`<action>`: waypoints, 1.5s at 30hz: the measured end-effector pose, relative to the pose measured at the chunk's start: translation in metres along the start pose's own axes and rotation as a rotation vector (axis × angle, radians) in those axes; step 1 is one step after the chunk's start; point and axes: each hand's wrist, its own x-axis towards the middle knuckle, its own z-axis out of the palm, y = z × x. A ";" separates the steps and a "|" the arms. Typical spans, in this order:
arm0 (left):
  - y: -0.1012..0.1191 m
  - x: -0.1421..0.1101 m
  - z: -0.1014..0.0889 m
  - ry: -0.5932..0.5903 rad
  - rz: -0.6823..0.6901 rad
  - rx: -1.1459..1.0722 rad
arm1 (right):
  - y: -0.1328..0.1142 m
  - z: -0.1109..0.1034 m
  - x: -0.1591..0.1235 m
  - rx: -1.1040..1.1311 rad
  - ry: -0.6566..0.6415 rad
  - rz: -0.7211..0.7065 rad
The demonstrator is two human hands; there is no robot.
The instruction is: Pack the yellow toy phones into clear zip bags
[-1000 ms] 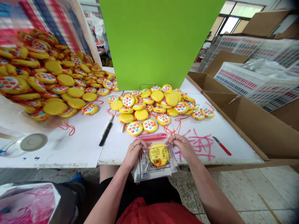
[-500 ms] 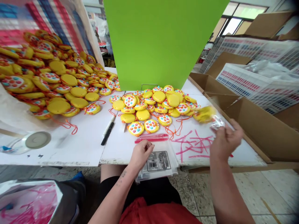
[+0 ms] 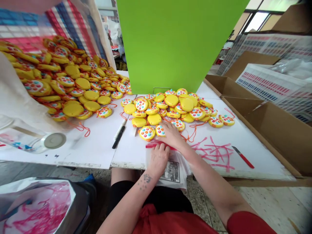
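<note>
- Since the earlier frame, the right hand [image 3: 172,135] has swung from the cardboard box [image 3: 275,130] to the pop-bump toy [image 3: 160,130], at the heap's near edge on the tabletop [image 3: 131,154].
- Its fingers, loosely bent, touch the toy; grip hidden. The left hand [image 3: 159,161] curls over the zip bags [image 3: 174,169], pinch unclear.
- Probably light, rigid, slightly slippery plastic; best held by the rounded rim.
- Yellow body, white face, blue, orange and pink bumps.

Packing workshop with stacked crates [image 3: 263,84]
</note>
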 end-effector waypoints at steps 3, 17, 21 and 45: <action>-0.003 -0.001 0.004 0.105 0.059 0.015 | -0.002 0.008 0.007 -0.031 -0.088 0.028; -0.018 -0.003 0.012 0.216 0.077 -0.523 | 0.043 -0.042 -0.102 1.178 0.121 0.265; -0.017 -0.003 0.005 0.146 0.159 -0.410 | 0.035 -0.033 -0.104 1.305 0.236 0.281; -0.019 -0.001 0.004 0.334 0.103 -0.609 | 0.026 -0.020 -0.084 0.342 0.200 0.366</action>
